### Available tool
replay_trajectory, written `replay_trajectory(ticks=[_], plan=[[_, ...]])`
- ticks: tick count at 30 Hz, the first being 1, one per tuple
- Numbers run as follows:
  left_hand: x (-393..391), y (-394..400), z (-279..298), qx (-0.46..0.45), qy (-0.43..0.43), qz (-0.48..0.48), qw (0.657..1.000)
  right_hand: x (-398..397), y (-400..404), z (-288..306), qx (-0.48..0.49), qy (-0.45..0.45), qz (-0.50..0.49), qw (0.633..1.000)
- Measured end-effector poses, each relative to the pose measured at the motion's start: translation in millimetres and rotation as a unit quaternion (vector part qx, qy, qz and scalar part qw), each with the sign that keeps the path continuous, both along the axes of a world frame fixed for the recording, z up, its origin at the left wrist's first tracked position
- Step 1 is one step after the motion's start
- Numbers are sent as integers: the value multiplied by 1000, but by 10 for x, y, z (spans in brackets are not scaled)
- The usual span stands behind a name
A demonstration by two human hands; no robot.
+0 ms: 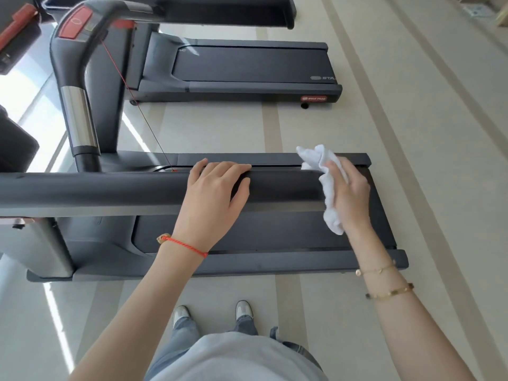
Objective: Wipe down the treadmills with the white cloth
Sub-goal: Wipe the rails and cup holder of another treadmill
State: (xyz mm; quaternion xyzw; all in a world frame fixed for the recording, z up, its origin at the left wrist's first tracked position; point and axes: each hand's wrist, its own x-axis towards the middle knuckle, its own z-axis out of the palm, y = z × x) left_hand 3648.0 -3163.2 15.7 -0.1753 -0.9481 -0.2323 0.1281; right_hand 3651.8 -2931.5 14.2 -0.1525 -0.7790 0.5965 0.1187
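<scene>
I stand beside the near treadmill [247, 259], whose thick dark handrail [110, 188] runs across the view in front of me. My left hand [214, 199] rests on top of the rail, fingers draped over its far side and thumb on the near side. My right hand [349, 196] grips the crumpled white cloth [324, 171] and presses it against the free right end of the rail. Part of the cloth sticks up past my fingers and part hangs below my palm.
A second treadmill [247, 67] stands parallel farther away, a strip of pale floor [214, 127] between them. The console upright [79, 116] with a red panel [75, 22] and a thin red safety cord [143, 111] rises at left. My shoes [211, 312] are on the floor.
</scene>
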Motion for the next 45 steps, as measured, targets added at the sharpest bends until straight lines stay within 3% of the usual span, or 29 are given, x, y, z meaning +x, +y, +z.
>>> replay_trajectory(ticks=[3, 6, 8, 11, 14, 16, 18, 21, 24, 29, 38, 45], plan=[[4, 5, -7, 0, 3, 3, 1000, -140, 88, 161, -40, -91, 78, 992], [4, 7, -13, 5, 3, 5, 1000, -105, 85, 99, -24, -71, 78, 994], [6, 12, -14, 13, 3, 6, 1000, -52, 106, -20, 108, 7, 81, 991], [-7, 8, -24, 16, 6, 4, 1000, -32, -21, -76, 372, 114, 98, 916], [-18, -10, -35, 16, 17, 0, 1000, -173, -224, 23, 468, 130, 104, 868], [-23, -29, -39, 16, 20, -2, 1000, -309, -243, 108, 465, 72, 123, 874], [-24, -43, -41, 15, 21, -3, 1000, -409, -207, 152, 408, -13, 134, 903], [-16, -56, -40, 13, 16, -2, 1000, -388, -271, 156, 338, -47, 53, 939], [-18, -105, -41, 16, 12, 9, 1000, -233, -341, 25, 417, 72, -7, 906], [-2, -286, -52, 21, 22, 23, 999, -139, -357, -53, 499, 208, 46, 840], [24, -683, -63, 27, 29, 58, 998, -245, -821, -4, 546, 220, 124, 799], [2, -1036, -82, 27, 38, 75, 996, -287, -1162, 7, 546, 212, 140, 798]])
